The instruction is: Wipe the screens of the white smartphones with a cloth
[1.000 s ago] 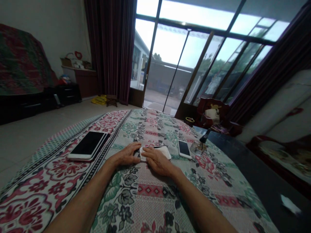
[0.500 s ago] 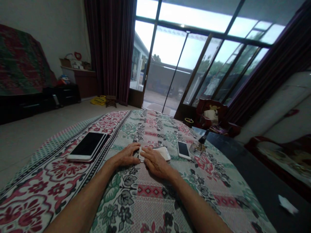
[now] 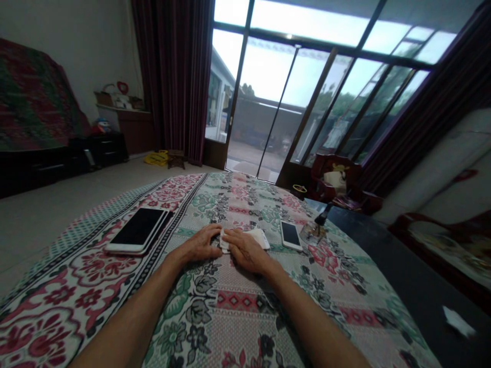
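A white phone (image 3: 266,240) lies on the patterned tablecloth between my hands, mostly hidden by a white cloth or tissue (image 3: 255,235). My left hand (image 3: 201,244) grips the phone's left end, its thumb on the near side and fingers on the far side. Over the phone, my right hand (image 3: 245,249) presses the white cloth down with bent fingers. Just right of it lies another white phone (image 3: 290,235) with a dark screen. On the left, a larger white device with a black screen (image 3: 136,229) rests on top of another device.
A clear glass dish (image 3: 312,232) with a dark-handled brush (image 3: 322,215) stands right of the phones. The floral tablecloth (image 3: 238,327) covers the round table. Beyond its right edge, a crumpled white paper (image 3: 458,322) lies on a dark surface. A wooden chair (image 3: 333,179) stands by the glass doors.
My right hand has slid slightly left and nearer along the phone. More of the white cloth now shows spread over the phone's right part. My left hand stays in place.
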Available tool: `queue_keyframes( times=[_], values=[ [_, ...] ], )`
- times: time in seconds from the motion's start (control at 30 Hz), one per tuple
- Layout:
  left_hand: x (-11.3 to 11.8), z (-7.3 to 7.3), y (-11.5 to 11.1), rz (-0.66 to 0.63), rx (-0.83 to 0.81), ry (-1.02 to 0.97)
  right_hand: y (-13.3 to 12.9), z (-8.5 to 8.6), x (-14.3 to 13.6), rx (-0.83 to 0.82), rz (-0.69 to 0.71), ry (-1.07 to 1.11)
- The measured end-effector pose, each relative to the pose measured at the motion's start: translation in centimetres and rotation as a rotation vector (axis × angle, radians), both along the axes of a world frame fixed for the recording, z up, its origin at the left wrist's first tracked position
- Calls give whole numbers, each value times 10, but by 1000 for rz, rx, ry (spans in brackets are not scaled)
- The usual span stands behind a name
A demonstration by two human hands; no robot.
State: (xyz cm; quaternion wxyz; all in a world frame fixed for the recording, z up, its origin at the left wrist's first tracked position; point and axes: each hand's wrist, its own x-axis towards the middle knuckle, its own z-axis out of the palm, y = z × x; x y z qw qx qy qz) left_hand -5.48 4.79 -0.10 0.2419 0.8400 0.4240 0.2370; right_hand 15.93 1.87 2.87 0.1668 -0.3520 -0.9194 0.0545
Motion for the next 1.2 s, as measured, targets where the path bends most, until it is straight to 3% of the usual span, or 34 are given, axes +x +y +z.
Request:
queue_keyframes(
  times=[0.23, 0.53, 0.63, 1.0, 1.2],
  values=[
    [1, 5, -2, -38, 47, -32, 12, -2, -7, 28, -120, -21],
    [0, 3, -6, 1, 20, 3, -44, -2, 19, -13, -61, 4],
    [1, 3, -7, -4, 25, 17, -50, -2, 26, -39, -30, 0],
    [15, -2, -10, 93, 113, 64, 7, -2, 19, 18, -38, 4],
    [14, 5, -11, 85, 126, 56, 13, -3, 17, 35, -125, -14]
  ],
)
